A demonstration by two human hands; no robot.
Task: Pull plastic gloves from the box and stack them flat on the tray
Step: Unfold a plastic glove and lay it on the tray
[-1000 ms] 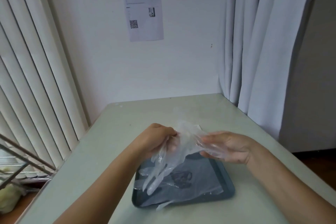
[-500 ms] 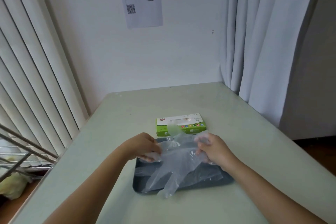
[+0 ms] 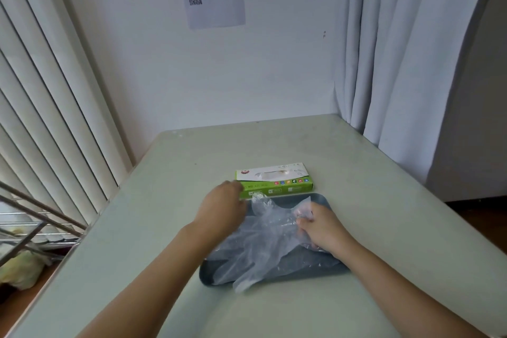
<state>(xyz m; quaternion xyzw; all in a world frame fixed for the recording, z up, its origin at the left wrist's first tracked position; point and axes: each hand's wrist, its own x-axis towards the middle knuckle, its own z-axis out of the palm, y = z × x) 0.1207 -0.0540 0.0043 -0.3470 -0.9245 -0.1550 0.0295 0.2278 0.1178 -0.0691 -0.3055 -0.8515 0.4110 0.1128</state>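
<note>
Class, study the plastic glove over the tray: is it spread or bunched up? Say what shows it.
Spread. The glove lies opened across the tray, its fingers fanned past the near rim; the right hand pinches its cuff.

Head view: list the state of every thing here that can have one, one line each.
glove box: flat on the table, top slot open, plastic showing in it.
tray: on the table just in front of the box, mostly covered.
top glove: spread over the tray, fingertips hanging past the near rim.
left hand: at the glove's left edge; grip hidden.
right hand: pinching the glove's right cuff corner.
</note>
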